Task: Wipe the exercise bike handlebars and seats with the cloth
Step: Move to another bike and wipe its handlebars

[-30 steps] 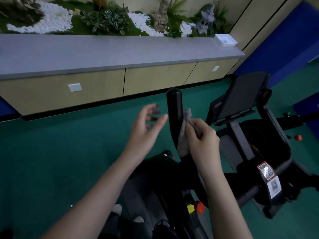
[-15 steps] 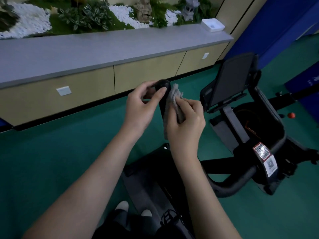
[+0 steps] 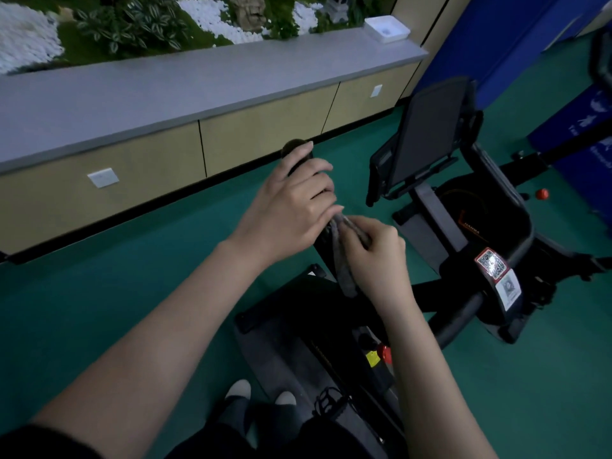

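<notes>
A black upright handlebar (image 3: 293, 150) of the exercise bike rises in the middle of the view. My left hand (image 3: 291, 207) wraps its fingers round the upper part of this bar, just below the rounded tip. Lower on the same bar, my right hand (image 3: 374, 256) pinches a grey cloth (image 3: 344, 263) against it. The cloth hangs down along the bar. The bike's black frame (image 3: 298, 336) lies beneath my arms. No seat shows in view.
A second black exercise bike (image 3: 463, 207) with a tilted screen stands to the right, bearing QR stickers (image 3: 491, 263). A long grey-topped cabinet (image 3: 198, 87) with plants and white pebbles runs behind. Green floor (image 3: 99, 293) surrounds the bikes. My shoes (image 3: 238, 390) are below.
My left hand has gone from open beside the bar to gripping its top. My right hand has slid the cloth down the bar from near the tip.
</notes>
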### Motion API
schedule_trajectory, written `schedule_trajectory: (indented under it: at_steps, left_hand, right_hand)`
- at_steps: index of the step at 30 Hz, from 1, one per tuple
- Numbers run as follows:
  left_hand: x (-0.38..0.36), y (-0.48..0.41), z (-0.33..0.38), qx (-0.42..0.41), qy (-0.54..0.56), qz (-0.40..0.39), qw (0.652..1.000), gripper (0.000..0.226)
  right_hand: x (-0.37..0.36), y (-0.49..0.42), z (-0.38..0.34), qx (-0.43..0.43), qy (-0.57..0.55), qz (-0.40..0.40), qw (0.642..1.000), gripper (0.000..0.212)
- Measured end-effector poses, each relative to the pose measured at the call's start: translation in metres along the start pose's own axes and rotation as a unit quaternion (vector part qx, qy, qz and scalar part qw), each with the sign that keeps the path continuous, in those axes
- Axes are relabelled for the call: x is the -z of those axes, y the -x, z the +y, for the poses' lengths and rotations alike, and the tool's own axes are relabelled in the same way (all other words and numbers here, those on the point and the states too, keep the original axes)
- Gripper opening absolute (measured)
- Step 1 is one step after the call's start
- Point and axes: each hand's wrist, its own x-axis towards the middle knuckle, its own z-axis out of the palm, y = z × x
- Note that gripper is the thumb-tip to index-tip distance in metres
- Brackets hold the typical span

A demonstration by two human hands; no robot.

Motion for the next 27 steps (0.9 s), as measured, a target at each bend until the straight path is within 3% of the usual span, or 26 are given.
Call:
schedule_trajectory:
  at_steps: [3, 6, 10, 15, 20, 27]
  left_hand:
    - [-0.003, 0.000, -0.006, -0.010, -0.009, -0.010, 1.000, 0.031]
    - [-0.003, -0.001, -0.009, -0.013, 0.000, -0.012, 1.000, 0.032]
    - [-0.001, -0.002, -0.011, -0.018, 0.011, -0.020, 1.000, 0.033]
    - [0.005, -0.004, -0.018, -0.024, 0.045, -0.055, 0.997, 0.033]
    - [0.005, -0.004, -0.017, -0.007, 0.046, -0.070, 0.996, 0.038]
    - [0.007, -0.005, -0.018, -0.006, 0.059, -0.085, 0.995, 0.037]
  right_hand:
    - [0.013, 0.015, 0.016, 0.001, 0.027, -0.011, 1.000, 0.020]
    - [0.014, 0.031, 0.022, -0.005, 0.002, 0.043, 0.999, 0.011]
    - [-0.003, 0.029, 0.012, 0.079, -0.011, 0.094, 0.992, 0.015]
    - [0.008, 0.032, 0.025, 0.195, 0.011, 0.029, 0.980, 0.016]
    - [0.007, 0.021, 0.019, 0.184, -0.044, -0.004, 0.982, 0.019]
    - [0.022, 0.017, 0.024, 0.285, 0.034, -0.119, 0.951, 0.014]
